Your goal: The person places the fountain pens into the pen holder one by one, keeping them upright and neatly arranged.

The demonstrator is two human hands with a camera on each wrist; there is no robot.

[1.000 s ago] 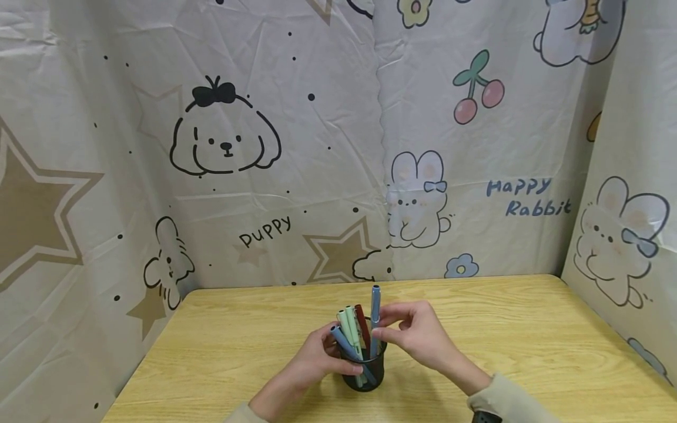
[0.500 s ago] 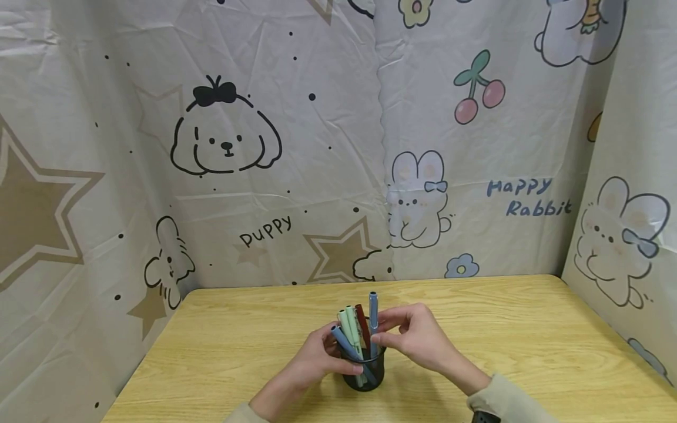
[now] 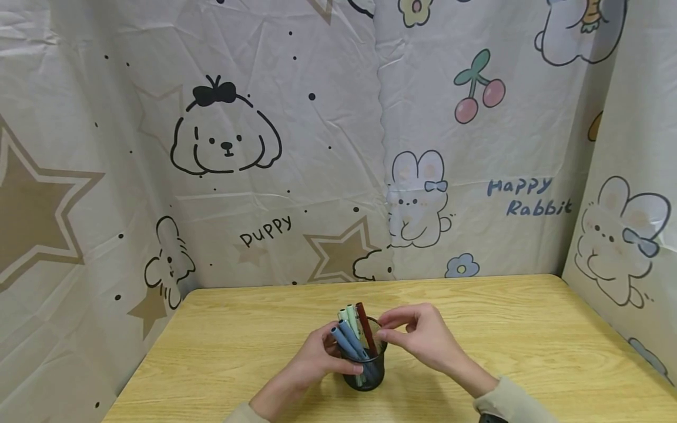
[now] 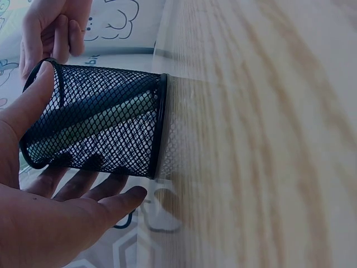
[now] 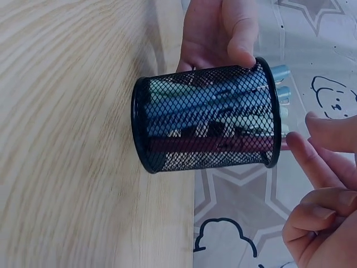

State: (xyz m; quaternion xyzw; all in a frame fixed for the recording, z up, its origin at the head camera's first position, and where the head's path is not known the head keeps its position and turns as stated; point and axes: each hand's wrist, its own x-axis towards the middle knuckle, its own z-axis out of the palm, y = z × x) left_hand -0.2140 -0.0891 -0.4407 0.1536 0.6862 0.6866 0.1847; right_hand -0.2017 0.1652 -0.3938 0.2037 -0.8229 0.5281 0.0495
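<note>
A black mesh pen holder (image 3: 376, 373) stands upright on the table. My left hand (image 3: 317, 358) grips its left side, thumb at the rim and fingers around the far side, as the left wrist view of the holder (image 4: 100, 120) shows. Inside lean two blue pens (image 3: 353, 339), light green pens (image 3: 350, 314) and a dark red pen (image 3: 364, 320). Just right of the rim is my right hand (image 3: 425, 338), with nothing held. In the right wrist view, the thumb and forefinger of this hand (image 5: 329, 206) are slightly apart near the pen tops.
The light wood table (image 3: 238, 329) extends around the holder. Behind it and at both sides hangs a pale printed curtain (image 3: 317, 176) with puppies, rabbits and stars.
The blue pen that my right hand pinched upright has dropped into the holder and now leans left beside the other blue pen. My right hand has let go; the left stays put.
</note>
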